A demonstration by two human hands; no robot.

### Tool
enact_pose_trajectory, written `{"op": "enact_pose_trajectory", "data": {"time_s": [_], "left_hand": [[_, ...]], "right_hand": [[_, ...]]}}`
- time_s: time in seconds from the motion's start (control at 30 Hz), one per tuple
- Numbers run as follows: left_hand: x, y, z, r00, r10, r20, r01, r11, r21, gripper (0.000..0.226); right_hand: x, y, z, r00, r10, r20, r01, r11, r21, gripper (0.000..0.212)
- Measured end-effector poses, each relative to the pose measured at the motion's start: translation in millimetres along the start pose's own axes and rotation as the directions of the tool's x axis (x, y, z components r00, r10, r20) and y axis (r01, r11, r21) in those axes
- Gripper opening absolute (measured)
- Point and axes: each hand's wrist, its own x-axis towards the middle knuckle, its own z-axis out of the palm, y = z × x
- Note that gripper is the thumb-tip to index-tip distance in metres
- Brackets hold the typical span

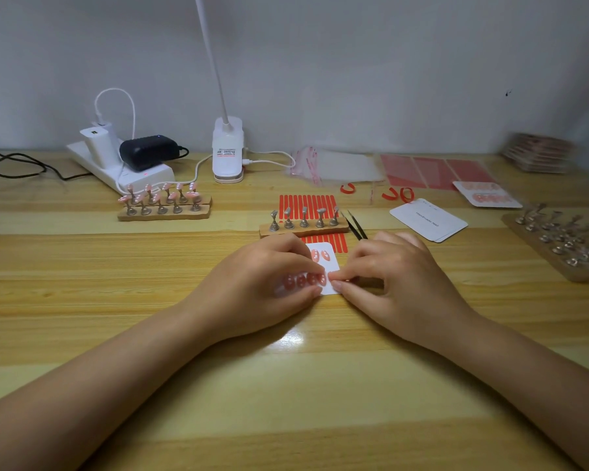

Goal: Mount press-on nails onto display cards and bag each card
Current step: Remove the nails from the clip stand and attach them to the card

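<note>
A white display card point(331, 266) lies on the wooden table point(116, 300) between my hands. Several pink press-on nails point(306, 279) sit in a row on it, with two more near its top edge. My left hand point(262, 283) curls over the card's left side and holds it down. My right hand point(391, 277) pinches a pink nail point(332, 275) at the right end of the row with thumb and forefinger. Behind the card stands a wooden holder with bare metal stands point(303, 220) on a sheet of red strips point(308, 202). Black tweezers point(356, 226) lie beside it.
A second holder with pink nails point(165, 200) stands at left, before a power strip point(123, 164) and a clip lamp point(228, 151). Right: clear bags point(334, 164), red sheets point(432, 171), blank cards point(429, 220), a finished card point(487, 195), a stack of packs point(538, 153), another stand board point(558, 239).
</note>
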Motion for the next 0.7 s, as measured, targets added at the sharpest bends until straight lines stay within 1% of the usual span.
{"op": "enact_pose_trajectory", "data": {"time_s": [0.13,0.2,0.3,0.37,0.43,0.57,0.7], "left_hand": [[-1.1,0.3,-0.2,1.000,-0.002,-0.004,0.002,1.000,-0.011,0.028],[-0.8,0.2,-0.5,1.000,-0.004,-0.002,0.004,1.000,-0.009,0.028],[-0.1,0.7,-0.6,1.000,-0.003,-0.004,0.003,1.000,-0.007,0.027],[-0.1,0.9,-0.8,1.000,-0.006,-0.006,0.006,1.000,-0.007,0.028],[-0.3,1.0,-1.0,1.000,-0.007,-0.004,0.007,1.000,-0.008,0.028],[-0.5,0.5,-0.9,1.000,0.000,0.001,0.000,1.000,-0.010,0.025],[-0.3,0.8,-0.8,1.000,0.003,-0.001,-0.003,1.000,-0.008,0.028]], "right_hand": [[-2.9,-0.3,0.7,1.000,0.010,-0.027,-0.010,1.000,-0.017,0.015],[-2.9,0.2,2.1,0.997,0.055,-0.051,-0.052,0.997,0.049,0.014],[-1.0,3.1,1.8,0.975,0.166,-0.149,-0.134,0.970,0.204,0.015],[-0.6,4.2,1.5,0.966,0.206,-0.160,-0.164,0.957,0.239,0.016],[-0.9,3.3,2.3,0.975,0.179,-0.128,-0.150,0.967,0.208,0.015],[-2.1,0.7,3.4,0.992,0.105,-0.075,-0.098,0.991,0.094,0.016],[-2.5,-0.5,1.5,0.996,0.068,-0.063,-0.066,0.997,0.030,0.015]]}}
